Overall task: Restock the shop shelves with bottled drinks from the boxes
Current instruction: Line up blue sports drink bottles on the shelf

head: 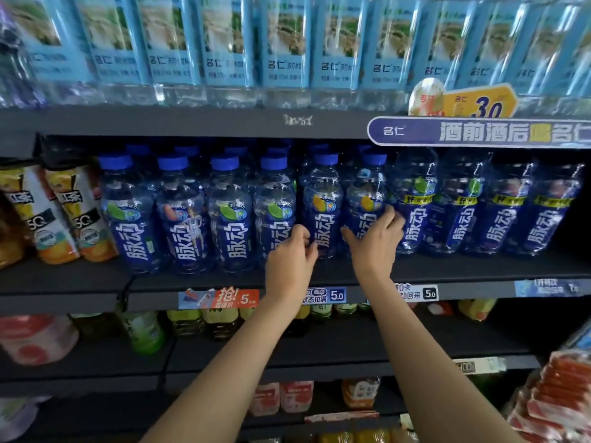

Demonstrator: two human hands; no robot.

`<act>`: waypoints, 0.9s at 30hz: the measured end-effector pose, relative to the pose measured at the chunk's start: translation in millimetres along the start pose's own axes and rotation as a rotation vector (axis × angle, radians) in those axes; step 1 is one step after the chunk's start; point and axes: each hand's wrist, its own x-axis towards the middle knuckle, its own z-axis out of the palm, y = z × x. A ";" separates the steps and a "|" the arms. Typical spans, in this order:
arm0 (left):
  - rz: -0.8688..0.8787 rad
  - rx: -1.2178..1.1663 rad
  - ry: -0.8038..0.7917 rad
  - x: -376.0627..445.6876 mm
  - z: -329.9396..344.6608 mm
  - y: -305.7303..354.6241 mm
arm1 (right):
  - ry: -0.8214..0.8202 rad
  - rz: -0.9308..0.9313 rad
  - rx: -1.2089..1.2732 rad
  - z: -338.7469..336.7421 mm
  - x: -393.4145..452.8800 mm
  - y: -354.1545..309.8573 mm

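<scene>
A row of blue-capped bottles with dark blue labels stands on the middle shelf. My left hand grips the lower part of one mango-marked bottle in the middle of the row. My right hand grips the neighbouring mango-marked bottle just to its right. Both bottles stand upright on the shelf. More of the same blue bottles fill the row to the left, and several shrink-wrapped ones stand to the right.
Light-blue labelled water bottles line the top shelf. Yellow and white tea bottles stand at the left of the middle shelf. Price tags run along the shelf edge. Lower shelves hold green and yellow drinks; red packets sit at the bottom right.
</scene>
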 end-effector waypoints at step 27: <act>-0.194 -0.079 0.211 -18.1 -55.3 -74.9 | -0.141 0.032 0.085 26.5 -26.1 -48.6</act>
